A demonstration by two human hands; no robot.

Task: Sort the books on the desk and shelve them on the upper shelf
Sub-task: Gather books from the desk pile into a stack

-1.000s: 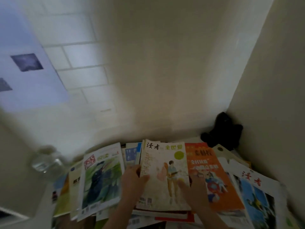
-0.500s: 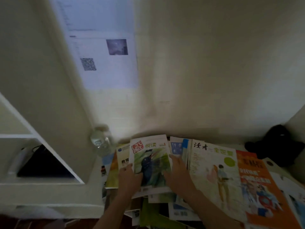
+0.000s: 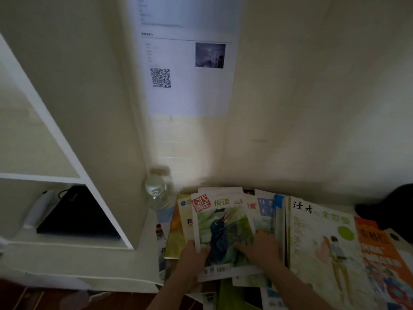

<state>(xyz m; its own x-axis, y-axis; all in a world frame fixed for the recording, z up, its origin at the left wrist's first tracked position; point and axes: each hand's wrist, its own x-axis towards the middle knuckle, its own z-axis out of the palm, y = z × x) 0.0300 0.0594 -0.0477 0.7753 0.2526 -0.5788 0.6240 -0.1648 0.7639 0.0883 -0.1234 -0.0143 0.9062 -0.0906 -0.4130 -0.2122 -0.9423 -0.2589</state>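
Several magazines lie spread over the desk at the bottom right. On top in the middle is a magazine with a blue bird on a green cover point(image 3: 220, 222). My left hand point(image 3: 192, 259) grips its lower left edge, thumb over the cover. My right hand point(image 3: 260, 246) lies on its right side, fingers spread flat across the cover. To the right lie a cream magazine with a drawn figure point(image 3: 321, 245) and an orange magazine point(image 3: 380, 253). A yellow book point(image 3: 175, 238) sticks out to the left. The white shelf unit point(image 3: 73, 157) stands on the left.
A clear water bottle point(image 3: 157, 191) stands against the wall by the shelf's side panel. A black flat bag point(image 3: 76, 217) sits in the lower shelf compartment. A dark object point(image 3: 388, 209) rests at the far right of the desk. A printed sheet with a QR code point(image 3: 185, 63) hangs on the wall.
The view swung left from the cream magazine to the bird magazine. Both hands moved from the cream magazine onto the bird magazine and stay on it.
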